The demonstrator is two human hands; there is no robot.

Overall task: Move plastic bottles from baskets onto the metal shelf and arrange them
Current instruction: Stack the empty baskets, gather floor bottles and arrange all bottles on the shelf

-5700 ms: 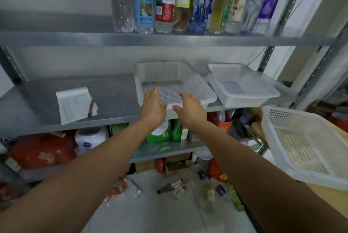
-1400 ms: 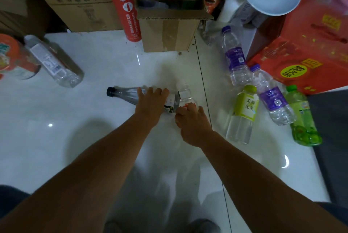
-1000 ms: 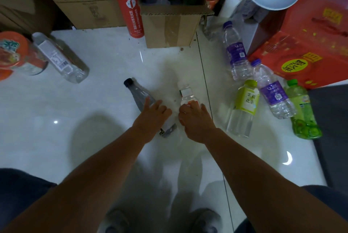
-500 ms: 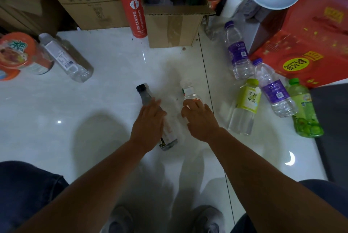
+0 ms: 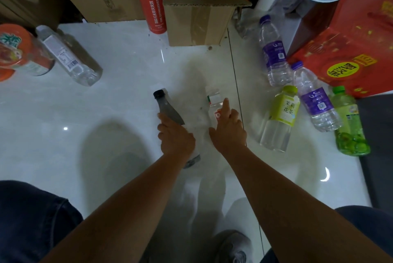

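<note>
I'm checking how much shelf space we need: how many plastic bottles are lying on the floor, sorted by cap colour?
Purple-capped bottles: 2
Green-capped bottles: 2
White-capped bottles: 2
Black-capped bottle: 1
Total: 7
A blurred clear shape beside the cardboard box is not counted.

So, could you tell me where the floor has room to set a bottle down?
Bare tile: between the white-label bottle and the black-capped bottle in the left hand, and before the cardboard box. Crowded: four bottles beside the red carton, right of the small clear bottle under the right hand.
</note>
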